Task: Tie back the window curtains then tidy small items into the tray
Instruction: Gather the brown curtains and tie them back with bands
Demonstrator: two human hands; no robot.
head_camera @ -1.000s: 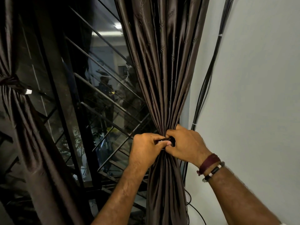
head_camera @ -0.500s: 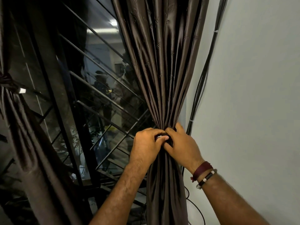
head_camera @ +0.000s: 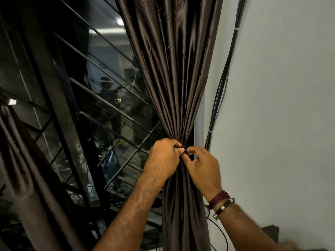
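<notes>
Where both hands meet at the cinch of the right-hand curtain [head_camera: 174, 78], left hand [head_camera: 164, 160] comes in from lower left, forearm angled up-right, knuckles toward camera, fingers curled tight onto a dark tieback [head_camera: 182, 148] at the gathered waist; thumb tip sits over it next to a small light bit, too small to identify. Right hand [head_camera: 204, 169] comes in from lower right, back of hand to camera, thumb and forefinger pinching the same tieback from the other side, remaining fingers loosely curled, a small gap showing under the forefinger. Both grips narrow, fingertips of the two hands nearly touching. Most of the tieback is hidden behind the fingers, so cannot tell how it is fastened. Curtain's long axis runs vertical: pleats fan wide at the top, converge at the pinch point, then hang as a narrow column below, between the forearms. It sits just beside the wall [head_camera: 281, 105], at the window's right edge. Right wrist carries a maroon thread band [head_camera: 218, 196] and a dark bracelet with metal beads [head_camera: 223, 206]. Black cable bundle [head_camera: 219, 87] runs down the wall just right of the curtain, held by white ties. Left of the hands, window glass [head_camera: 108, 105] with diagonal metal bars [head_camera: 116, 109], showing dim reflections. Second curtain [head_camera: 23, 160] hangs at far left, already cinched.
</notes>
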